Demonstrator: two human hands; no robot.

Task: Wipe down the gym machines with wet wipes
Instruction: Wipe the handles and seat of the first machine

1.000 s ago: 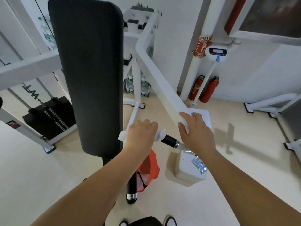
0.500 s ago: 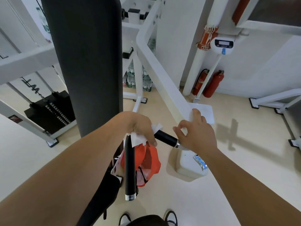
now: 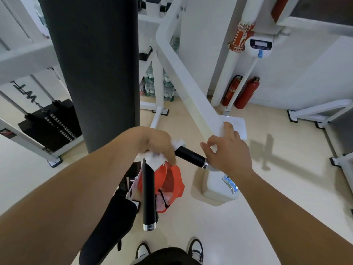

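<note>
A white gym machine arm slopes down toward me and ends in two black handle grips. My left hand holds a crumpled white wet wipe wrapped over the bend where the grips meet. One black grip runs right to a chrome collar; the other hangs straight down. My right hand rests against the white arm just past the chrome collar, fingers loosely curled with thumb and forefinger near each other; no wipe shows in it. A tall black back pad stands left of the arm.
An orange plastic bag hangs below the handles. A white machine foot with a wet-wipe pack on it sits on the floor. A black weight stack is left; red extinguishers stand by the wall. My shoes show below.
My left hand slid the wipe down onto the bend of the handles, exposing the right black grip. My right hand lifted slightly and curled. The view moved closer.
</note>
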